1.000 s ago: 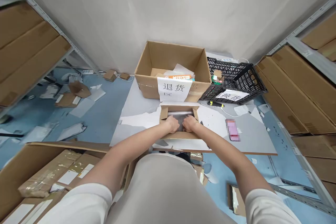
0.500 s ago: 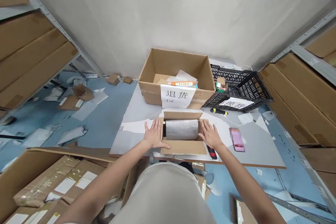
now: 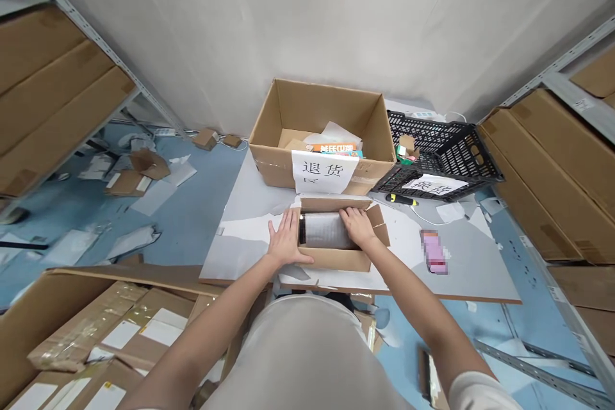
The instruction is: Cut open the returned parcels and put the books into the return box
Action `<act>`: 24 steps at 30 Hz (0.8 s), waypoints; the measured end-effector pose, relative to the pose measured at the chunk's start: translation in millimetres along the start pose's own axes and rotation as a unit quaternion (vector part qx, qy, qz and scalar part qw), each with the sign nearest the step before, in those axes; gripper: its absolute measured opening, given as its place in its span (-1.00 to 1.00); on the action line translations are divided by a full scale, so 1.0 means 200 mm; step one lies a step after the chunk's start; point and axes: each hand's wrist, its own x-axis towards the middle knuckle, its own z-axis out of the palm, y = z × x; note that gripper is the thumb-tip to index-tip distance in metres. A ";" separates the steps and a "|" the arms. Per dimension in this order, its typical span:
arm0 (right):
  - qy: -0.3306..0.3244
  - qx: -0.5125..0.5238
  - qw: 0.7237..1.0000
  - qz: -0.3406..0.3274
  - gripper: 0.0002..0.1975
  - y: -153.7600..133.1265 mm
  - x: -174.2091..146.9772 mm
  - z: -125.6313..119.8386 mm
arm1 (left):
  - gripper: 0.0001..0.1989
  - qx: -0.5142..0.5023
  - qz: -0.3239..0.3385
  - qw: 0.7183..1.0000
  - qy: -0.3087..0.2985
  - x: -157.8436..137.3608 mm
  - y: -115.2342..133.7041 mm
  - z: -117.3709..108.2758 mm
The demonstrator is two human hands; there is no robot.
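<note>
Small open carton [image 3: 336,261] sits on the table [image 3: 473,272]; a grey wrapped item [image 3: 323,231] lies inside it. Left hand [image 3: 284,240], fingers spread, rests against the carton's 9 o'clock end. Right hand [image 3: 357,227] reaches inside, over the item's 3 o'clock end; its grip cannot be determined. Bearings from carton: large cardboard box [image 3: 331,109] with paper sign [image 3: 324,171], 12 o'clock; black crate [image 3: 456,166], 2 o'clock, black-and-yellow tool [image 3: 401,199] just before it; pink phone [image 3: 434,252], 3 o'clock; taped parcels [image 3: 93,327], 8 o'clock.

The right fingers [image 3: 349,213] partly hide the wrapped item [image 3: 323,231]; the phone [image 3: 434,252] is blurred
</note>
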 end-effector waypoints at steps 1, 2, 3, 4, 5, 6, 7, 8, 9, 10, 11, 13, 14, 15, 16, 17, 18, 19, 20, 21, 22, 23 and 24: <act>-0.019 0.001 1.000 0.011 -0.61 0.00 0.03 0.00 | 0.40 -0.002 -0.002 1.000 -0.004 0.01 0.00 0.00; -0.034 0.003 0.999 0.016 -0.63 0.01 0.05 0.00 | 0.40 -0.004 -0.005 1.000 -0.007 0.02 0.00 -0.01; -0.045 0.005 0.999 0.016 -0.66 0.02 0.07 0.01 | 0.39 -0.005 -0.009 1.000 -0.010 0.04 0.00 -0.01; -0.055 0.008 0.998 0.011 -0.66 0.04 0.08 0.01 | 0.38 -0.006 -0.014 1.000 -0.013 0.05 0.00 -0.02; -0.065 0.012 0.998 0.005 -0.66 0.05 0.09 0.00 | 0.38 -0.006 -0.020 1.000 -0.017 0.07 0.00 -0.02; -0.074 0.015 0.997 -0.003 -0.66 0.07 0.09 0.00 | 0.37 -0.006 -0.027 0.999 -0.020 0.08 0.00 -0.03; -0.078 0.018 0.997 -0.011 -0.65 0.09 0.08 -0.02 | 0.37 -0.004 -0.034 0.999 -0.025 0.10 0.00 -0.03; -0.079 0.020 0.996 -0.018 -0.65 0.11 0.07 -0.04 | 0.36 -0.002 -0.040 0.999 -0.030 0.11 0.01 -0.04; -0.077 0.021 0.997 -0.024 -0.65 0.12 0.06 -0.07 | 0.36 0.001 -0.047 0.998 -0.035 0.12 0.01 -0.04; -0.072 0.021 0.997 -0.028 -0.65 0.14 0.05 -0.10 | 0.36 0.003 -0.054 0.998 -0.038 0.13 0.02 -0.05; -0.066 0.021 0.997 -0.030 -0.64 0.16 0.04 -0.13 | 0.35 0.004 -0.061 0.997 -0.041 0.14 0.02 -0.06; -0.052 0.019 0.997 -0.047 -0.63 0.18 0.00 -0.20 | 0.31 0.002 -0.066 0.997 -0.040 0.14 0.03 -0.08; -0.047 0.015 0.997 -0.064 -0.63 0.20 -0.01 -0.23 | 0.27 -0.001 -0.067 0.997 -0.036 0.14 0.04 -0.10; -0.044 0.011 0.995 -0.083 -0.63 0.21 -0.03 -0.25 | 0.24 -0.005 -0.068 0.997 -0.029 0.14 0.04 -0.11; -0.042 0.007 0.994 -0.098 -0.62 0.21 -0.04 -0.28 | 0.21 -0.010 -0.070 0.997 -0.021 0.15 0.05 -0.13; -0.040 0.004 0.993 -0.107 -0.61 0.22 -0.05 -0.30 | 0.20 -0.014 -0.073 0.997 -0.015 0.15 0.06 -0.14; -0.035 0.003 0.994 -0.106 -0.60 0.22 -0.07 -0.32 | 0.20 -0.018 -0.078 0.997 -0.011 0.16 0.06 -0.15; -0.027 0.002 0.995 -0.099 -0.60 0.23 -0.08 -0.35 | 0.20 -0.022 -0.082 0.996 -0.010 0.17 0.07 -0.16; -0.014 0.001 0.996 -0.092 -0.61 0.23 -0.09 -0.38 | 0.21 -0.026 -0.087 0.996 -0.013 0.17 0.08 -0.17; 0.004 -0.003 0.996 -0.089 -0.63 0.24 -0.11 -0.43 | 0.20 -0.031 -0.090 0.995 -0.018 0.18 0.09 -0.17; 0.028 -0.009 0.995 -0.091 -0.65 0.26 -0.13 -0.48 | 0.20 -0.040 -0.095 0.994 -0.020 0.18 0.10 -0.17; 0.054 -0.018 0.994 -0.097 -0.67 0.28 -0.16 -0.55 | 0.22 -0.056 -0.100 0.993 -0.017 0.18 0.10 -0.18; 0.084 -0.027 0.991 -0.104 -0.69 0.31 -0.19 -0.63 | 0.25 -0.080 -0.102 0.992 -0.007 0.17 0.09 -0.20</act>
